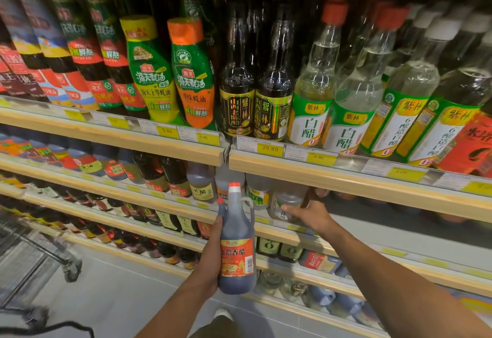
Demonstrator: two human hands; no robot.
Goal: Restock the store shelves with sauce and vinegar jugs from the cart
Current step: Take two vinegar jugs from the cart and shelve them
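You had bright, even light on the front rows, with glints on the clear bottles [322, 71]. Beneath each shelf [346, 178] it fell dim. Your wide lens bowed the edges, and the cart [32, 258] was blurred at lower left.

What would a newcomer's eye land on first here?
Most likely the dark vinegar jug with its red cap and red label, held upright by the left hand at centre, in front of the shelves. Next comes the right hand, stretched toward the pale jugs on the second shelf. Above, green-and-orange sauce bottles stand beside clear white-vinegar bottles.
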